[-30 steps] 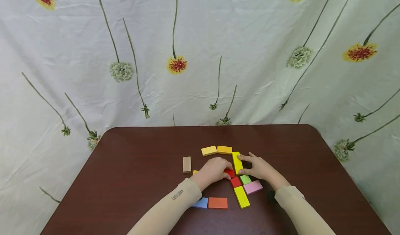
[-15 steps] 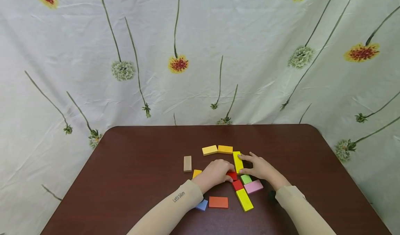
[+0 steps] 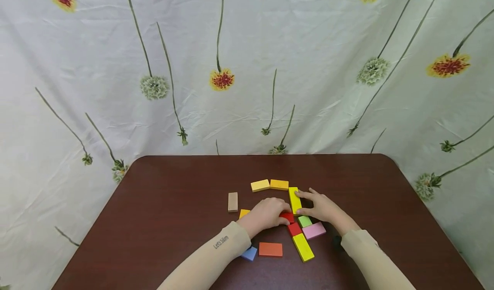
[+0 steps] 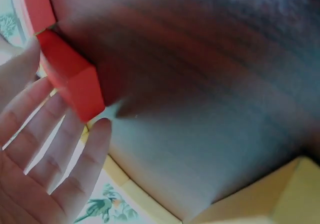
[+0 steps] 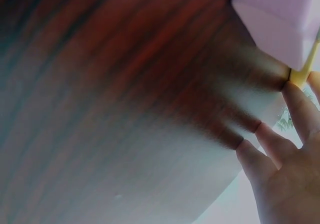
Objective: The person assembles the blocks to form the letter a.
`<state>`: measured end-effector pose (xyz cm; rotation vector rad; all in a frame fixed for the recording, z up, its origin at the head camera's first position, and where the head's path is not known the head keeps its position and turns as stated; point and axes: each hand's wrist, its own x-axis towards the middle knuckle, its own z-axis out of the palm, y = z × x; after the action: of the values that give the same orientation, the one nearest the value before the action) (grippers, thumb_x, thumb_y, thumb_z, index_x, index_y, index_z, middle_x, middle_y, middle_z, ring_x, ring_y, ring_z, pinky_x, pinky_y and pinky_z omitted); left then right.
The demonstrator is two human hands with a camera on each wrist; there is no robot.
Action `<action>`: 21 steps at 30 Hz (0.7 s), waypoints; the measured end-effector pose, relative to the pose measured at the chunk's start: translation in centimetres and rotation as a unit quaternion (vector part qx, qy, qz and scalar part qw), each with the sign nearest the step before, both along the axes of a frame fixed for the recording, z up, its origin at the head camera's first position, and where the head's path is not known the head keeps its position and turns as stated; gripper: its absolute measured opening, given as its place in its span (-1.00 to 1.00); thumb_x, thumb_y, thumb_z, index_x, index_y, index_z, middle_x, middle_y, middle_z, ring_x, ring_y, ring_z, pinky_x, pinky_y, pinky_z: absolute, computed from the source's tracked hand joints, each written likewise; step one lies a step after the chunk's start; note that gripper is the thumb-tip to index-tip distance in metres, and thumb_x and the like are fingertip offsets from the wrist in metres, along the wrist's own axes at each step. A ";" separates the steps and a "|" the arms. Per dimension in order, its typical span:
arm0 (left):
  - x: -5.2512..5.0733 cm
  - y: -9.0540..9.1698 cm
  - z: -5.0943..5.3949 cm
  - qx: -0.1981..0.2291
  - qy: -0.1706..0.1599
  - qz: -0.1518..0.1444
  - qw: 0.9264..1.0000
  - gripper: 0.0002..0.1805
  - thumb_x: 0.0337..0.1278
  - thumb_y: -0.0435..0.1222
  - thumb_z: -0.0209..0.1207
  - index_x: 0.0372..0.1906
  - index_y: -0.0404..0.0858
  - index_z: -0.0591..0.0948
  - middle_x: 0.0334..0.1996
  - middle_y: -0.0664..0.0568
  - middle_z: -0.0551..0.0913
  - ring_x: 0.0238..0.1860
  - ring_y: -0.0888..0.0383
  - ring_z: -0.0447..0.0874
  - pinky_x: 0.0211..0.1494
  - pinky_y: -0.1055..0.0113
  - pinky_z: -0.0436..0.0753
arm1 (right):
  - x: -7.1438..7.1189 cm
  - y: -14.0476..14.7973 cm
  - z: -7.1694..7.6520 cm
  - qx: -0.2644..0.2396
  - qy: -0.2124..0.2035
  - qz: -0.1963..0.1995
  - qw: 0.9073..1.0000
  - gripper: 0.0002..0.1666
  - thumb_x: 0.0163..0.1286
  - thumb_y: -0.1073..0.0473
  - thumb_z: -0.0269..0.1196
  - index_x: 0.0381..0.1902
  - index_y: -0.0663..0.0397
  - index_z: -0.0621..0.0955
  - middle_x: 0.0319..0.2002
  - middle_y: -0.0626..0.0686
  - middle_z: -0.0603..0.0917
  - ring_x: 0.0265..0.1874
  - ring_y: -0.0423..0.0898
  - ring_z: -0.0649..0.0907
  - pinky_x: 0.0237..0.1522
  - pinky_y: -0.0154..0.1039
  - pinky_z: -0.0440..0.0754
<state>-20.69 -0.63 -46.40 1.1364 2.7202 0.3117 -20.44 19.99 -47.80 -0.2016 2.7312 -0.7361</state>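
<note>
My left hand [image 3: 266, 215] holds a red block [image 3: 287, 217] between thumb and fingers; in the left wrist view the red block [image 4: 75, 79] lies against the fingers. A second red block [image 3: 295, 229] adjoins its near end, followed by a long yellow block [image 3: 303, 247]. Thumb and forefinger of my right hand [image 3: 323, 207] rest spread along the right side of another yellow block [image 3: 294, 200]. Its other fingertips reach the tabletop in the right wrist view. A green block [image 3: 304, 221] and a pink block [image 3: 314, 230] lie just below that hand.
On the dark brown table [image 3: 173, 204] lie a pale yellow block [image 3: 260, 185], an amber block [image 3: 279, 184], a tan block [image 3: 233, 202], an orange-red block [image 3: 270, 249] and a partly covered blue block [image 3: 249, 253]. A floral cloth [image 3: 247, 67] hangs behind.
The two red blocks and the near yellow block have shifted slightly toward me with my left hand. A gap has opened between the blue and orange-red blocks. My right hand stays put.
</note>
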 end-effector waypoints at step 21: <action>-3.1 -9.9 1.4 0.007 -0.013 0.377 0.926 -0.34 0.20 -0.01 0.29 0.14 -0.49 0.50 -0.01 -0.34 0.54 -0.07 -0.20 0.60 0.01 -0.03 0.65 | 0.1 -0.1 0.1 -0.004 -0.005 -0.006 1.000 -0.16 0.22 -0.14 0.39 0.41 -0.08 0.42 0.43 0.43 0.24 0.36 0.45 0.29 0.20 0.39 0.41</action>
<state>-23.76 -10.49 -45.05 0.0266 3.0074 0.4299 -20.36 19.84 -47.67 -0.1842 2.7226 -0.7497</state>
